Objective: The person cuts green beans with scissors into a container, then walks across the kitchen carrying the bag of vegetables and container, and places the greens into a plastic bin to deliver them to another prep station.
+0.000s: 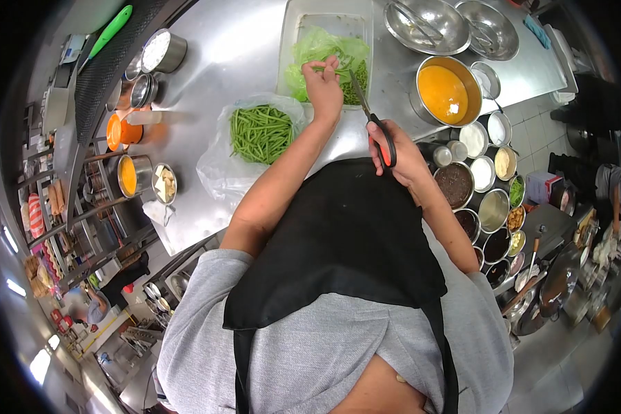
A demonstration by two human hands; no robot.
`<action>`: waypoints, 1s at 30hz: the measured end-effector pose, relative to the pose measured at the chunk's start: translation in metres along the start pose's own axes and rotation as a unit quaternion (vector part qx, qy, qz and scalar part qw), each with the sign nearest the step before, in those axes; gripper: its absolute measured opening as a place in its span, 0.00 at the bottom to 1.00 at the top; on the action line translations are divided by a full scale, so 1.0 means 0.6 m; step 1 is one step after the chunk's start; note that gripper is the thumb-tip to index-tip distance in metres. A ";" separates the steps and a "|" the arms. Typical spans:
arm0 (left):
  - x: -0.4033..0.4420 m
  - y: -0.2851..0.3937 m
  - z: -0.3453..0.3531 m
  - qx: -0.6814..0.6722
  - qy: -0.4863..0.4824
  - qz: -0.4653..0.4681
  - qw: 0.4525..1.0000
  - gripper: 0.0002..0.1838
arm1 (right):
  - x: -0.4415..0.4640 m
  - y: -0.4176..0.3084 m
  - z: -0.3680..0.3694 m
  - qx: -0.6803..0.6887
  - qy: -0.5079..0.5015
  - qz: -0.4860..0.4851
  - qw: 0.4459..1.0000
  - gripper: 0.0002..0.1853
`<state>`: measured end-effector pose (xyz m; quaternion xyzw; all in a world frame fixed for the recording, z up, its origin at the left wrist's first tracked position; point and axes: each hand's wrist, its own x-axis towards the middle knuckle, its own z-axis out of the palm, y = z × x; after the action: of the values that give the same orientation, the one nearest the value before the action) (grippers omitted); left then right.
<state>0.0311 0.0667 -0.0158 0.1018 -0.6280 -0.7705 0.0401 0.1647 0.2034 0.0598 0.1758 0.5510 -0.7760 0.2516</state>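
Observation:
My left hand (323,88) is over a clear plastic tub (289,15), its fingers pinched on a few green beans (339,68). My right hand (400,151) grips scissors (388,146) with black and red handles. Their blades point up into the tub, just right of the held beans. Inside the tub lie a light green plastic bag (316,45) and short cut pieces of green bean (352,92). Left of my left forearm, a pile of whole green beans (261,134) rests on an opened clear plastic bag (217,162).
On the steel table (217,55), a pot of orange liquid (448,93) and metal bowls (421,31) stand to the right. Several containers of ingredients (472,139) line my right side. Metal pots (164,52) and an orange-topped container (115,132) are at left.

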 end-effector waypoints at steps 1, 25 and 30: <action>0.000 -0.002 -0.001 0.000 0.001 0.000 1.000 0.05 | 0.000 -0.001 0.000 0.002 0.009 0.006 1.000 0.29; -0.056 0.201 -0.267 0.651 -0.220 0.127 0.715 0.08 | -0.014 -0.031 -0.062 -0.069 0.078 0.026 0.994 0.23; 0.020 0.181 -0.128 0.516 -0.152 0.262 0.801 0.09 | 0.107 -0.073 -0.031 -0.331 0.077 -0.020 0.940 0.23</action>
<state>0.0281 -0.0322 0.0742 -0.1793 -0.9335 -0.2983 0.0866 0.0871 0.2201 0.0521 0.1307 0.7980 -0.5384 0.2372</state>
